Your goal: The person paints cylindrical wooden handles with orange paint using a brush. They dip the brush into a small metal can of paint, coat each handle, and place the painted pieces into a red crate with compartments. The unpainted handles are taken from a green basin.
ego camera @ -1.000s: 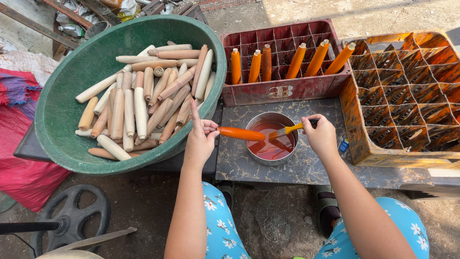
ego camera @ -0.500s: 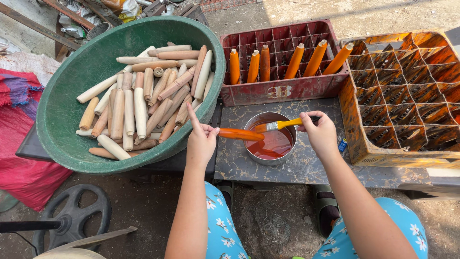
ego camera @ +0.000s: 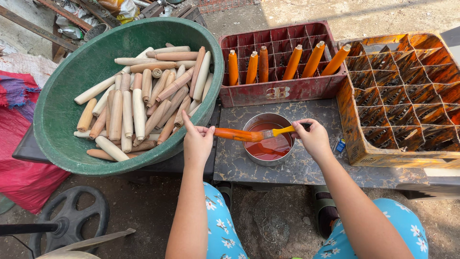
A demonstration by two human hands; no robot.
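Over the metal bowl [ego camera: 268, 139] on the desk [ego camera: 306, 168], the orange-coated wooden handle [ego camera: 238, 135] lies level, long axis left to right, pinched at its left end in the left hand [ego camera: 197, 144] grip; the right hand [ego camera: 314, 139], closed on a yellow brush [ego camera: 278, 131], meets its right tip.

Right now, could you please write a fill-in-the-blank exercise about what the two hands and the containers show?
1. The left hand holds a wooden handle coated in ____ paint.
2. The right hand holds a brush with a ____ handle.
3. The unpainted handles lie in a ____ basin.
4. Finished handles stand in the ____ crate.

Missing words: orange; yellow; green; red
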